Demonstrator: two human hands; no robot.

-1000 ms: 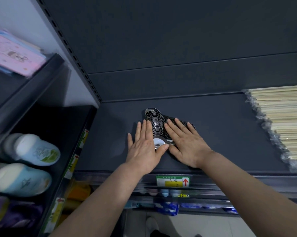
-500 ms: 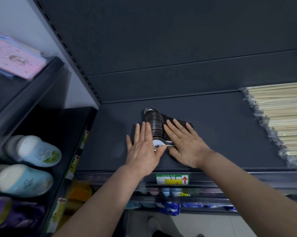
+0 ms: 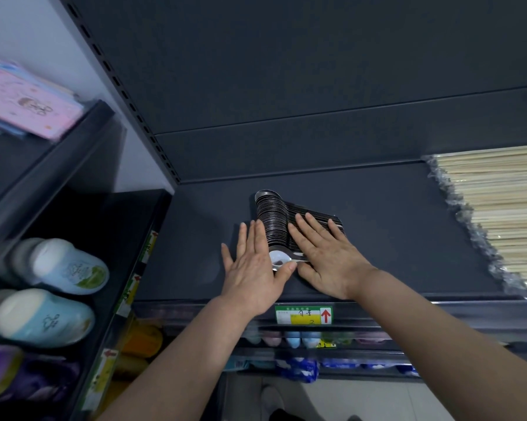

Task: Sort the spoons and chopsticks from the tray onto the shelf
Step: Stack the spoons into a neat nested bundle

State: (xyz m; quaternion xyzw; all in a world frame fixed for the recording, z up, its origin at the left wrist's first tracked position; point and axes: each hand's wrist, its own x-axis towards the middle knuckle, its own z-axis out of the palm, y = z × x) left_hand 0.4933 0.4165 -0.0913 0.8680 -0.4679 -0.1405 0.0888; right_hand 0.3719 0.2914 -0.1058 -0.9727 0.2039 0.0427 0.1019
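Observation:
A tight row of metal spoons [image 3: 271, 220] lies nested on the dark shelf [image 3: 393, 238], bowls to the left, handles to the right. My left hand [image 3: 251, 268] lies flat against the left side of the bowls, thumb touching the nearest shiny spoon [image 3: 279, 258]. My right hand [image 3: 323, 256] rests flat, fingers spread, on top of the handles. Neither hand grips anything. Wrapped packs of pale chopsticks [image 3: 499, 214] are stacked at the shelf's right end. No tray is in view.
A green and yellow price label [image 3: 303, 314] sits on the shelf's front rail. On the side shelves at left stand blue and white bottles [image 3: 64, 268] and a pink box [image 3: 25, 101]. Coloured packages fill the lower shelves.
Both hands stay pressed against the spoon row in the same spots. The view has tilted slightly, nothing else differs.

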